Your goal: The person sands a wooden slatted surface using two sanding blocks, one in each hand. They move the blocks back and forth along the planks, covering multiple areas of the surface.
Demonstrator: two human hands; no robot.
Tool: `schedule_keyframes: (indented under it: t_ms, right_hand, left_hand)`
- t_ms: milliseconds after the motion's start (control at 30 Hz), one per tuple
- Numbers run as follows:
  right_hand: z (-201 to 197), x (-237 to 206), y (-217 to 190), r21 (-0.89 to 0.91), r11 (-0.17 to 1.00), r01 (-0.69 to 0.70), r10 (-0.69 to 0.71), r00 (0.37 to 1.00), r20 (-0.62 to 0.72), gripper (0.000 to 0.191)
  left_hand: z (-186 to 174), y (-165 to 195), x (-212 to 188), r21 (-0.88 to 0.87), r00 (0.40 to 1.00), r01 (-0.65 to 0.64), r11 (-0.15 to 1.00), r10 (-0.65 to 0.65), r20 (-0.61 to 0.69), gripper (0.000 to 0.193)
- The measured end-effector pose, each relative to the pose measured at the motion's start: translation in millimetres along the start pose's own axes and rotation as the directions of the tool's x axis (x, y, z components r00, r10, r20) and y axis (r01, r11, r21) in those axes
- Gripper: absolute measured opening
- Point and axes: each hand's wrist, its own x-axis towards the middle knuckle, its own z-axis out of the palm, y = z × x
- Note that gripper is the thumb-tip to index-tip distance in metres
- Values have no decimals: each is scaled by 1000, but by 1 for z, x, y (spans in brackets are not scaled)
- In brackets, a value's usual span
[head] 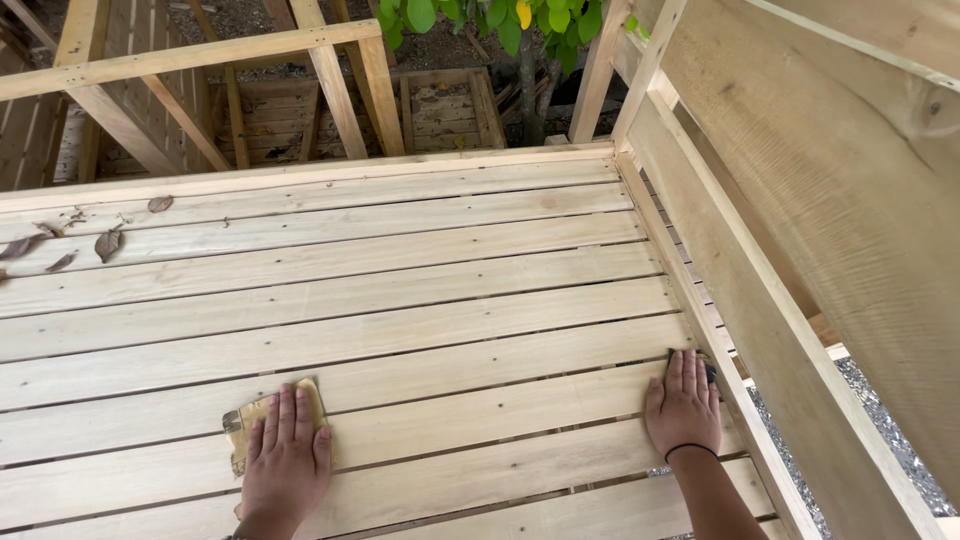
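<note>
On a slatted deck (400, 300) of pale wooden boards, seen from above:

- Left hand (287, 455): laid flat, palm down, fingers (285, 415) straight and close together, pressing a tan sheet of sandpaper (250, 420) against a board near the lower left. The sheet shows past the fingertips and on the thumb side; its lower part is hidden under the palm.
- Right hand (683, 405): flat on the boards at the deck's right edge, fingers extended and nearly together, gripping nothing that can be made out. A small dark object (709, 370) shows just beyond the fingertips; its kind cannot be told. A thin dark band (690, 450) circles the wrist.
- The two hands lie well apart, on neighbouring boards.
- Dry brown leaves (105, 243): scattered at the far left of the deck.
- Side panel (840, 200): wide plank wall rising along the right edge.
- Timber framing (200, 60): beyond the far edge, with a green-leaved sapling (500, 20) behind.
- Gravel (890, 440): visible at lower right.
</note>
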Motion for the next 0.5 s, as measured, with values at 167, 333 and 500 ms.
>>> schedule_keyframes:
  t_ms: [167, 333, 500]
  right_hand:
    - [-44, -71, -113, -189, 973, 135, -101, 979, 179, 71]
    - [-56, -164, -208, 217, 760, 613, -639, 644, 421, 71]
    - [-38, -107, -95, -150, 853, 500, -414, 822, 391, 70]
  left_hand:
    - [2, 39, -1, -32, 917, -221, 975, 196, -349, 73]
    - [-41, 76, -21, -84, 927, -372, 924, 374, 9, 78]
    - [-54, 36, -33, -55, 933, -324, 945, 328, 145, 89]
